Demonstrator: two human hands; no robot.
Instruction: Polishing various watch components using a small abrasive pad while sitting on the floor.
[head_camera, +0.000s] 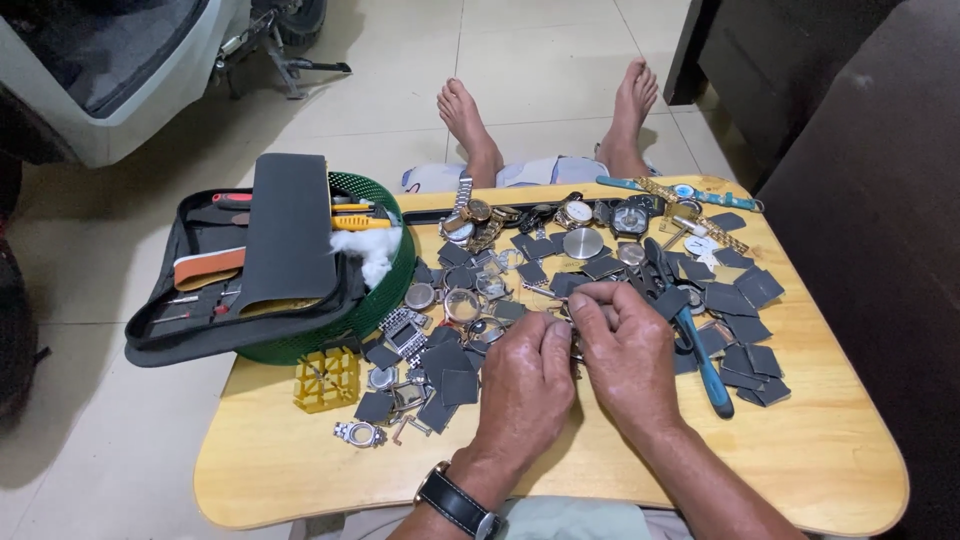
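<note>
- No labels, signs or screens show.
- Only package-like thing: a black zip tool case (250, 270), lying open at nine o'clock, propped on a green basket (385, 290).

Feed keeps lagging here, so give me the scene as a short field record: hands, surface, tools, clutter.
left hand: wears a black wristwatch, fingers curled round a small metal part, too small to identify
right hand: pinches the same part
surface: low wooden table
near the right hand: blue-handled tool, dark square pads
far edge: row of watches
left side: open tool case on a green basket, yellow block
</note>
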